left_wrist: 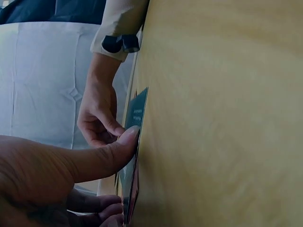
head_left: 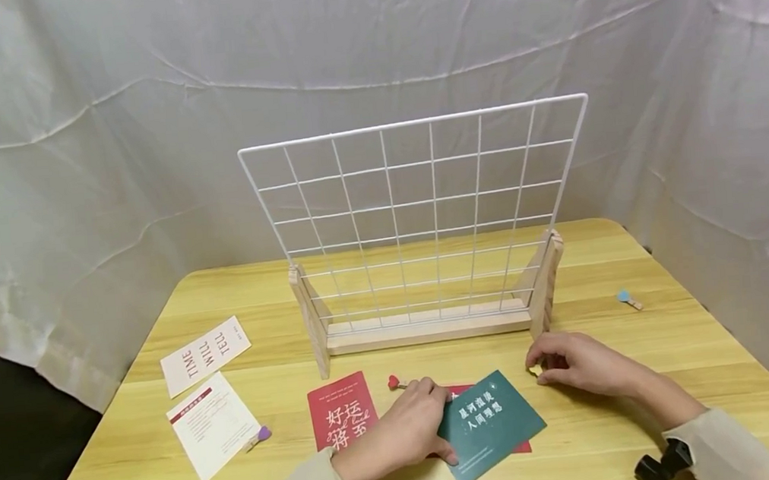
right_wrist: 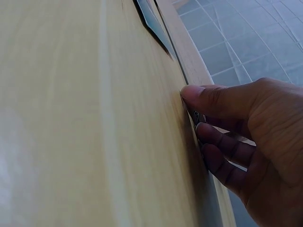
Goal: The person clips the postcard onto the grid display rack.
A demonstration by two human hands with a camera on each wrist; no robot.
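Note:
A dark green card (head_left: 491,433) with white lettering lies over a red card (head_left: 522,447) near the table's front. My left hand (head_left: 410,421) grips the green card at its left side; in the left wrist view the thumb lies across the card (left_wrist: 136,111) and the other fingers curl at its edge. To the right of the cards, my right hand (head_left: 577,364) pinches a small clothespin with a yellow decoration (head_left: 535,370) down at the tabletop. The right wrist view shows the clothespin's metal spring (right_wrist: 196,115) between thumb and fingers.
A white wire grid (head_left: 412,165) stands on a wooden base (head_left: 427,333) behind the hands. Another red card (head_left: 340,408), a red-heart clothespin (head_left: 395,382), a pink card (head_left: 205,355), a white card (head_left: 212,430), a purple-heart clothespin (head_left: 259,437) and a blue-topped clothespin (head_left: 628,299) lie around.

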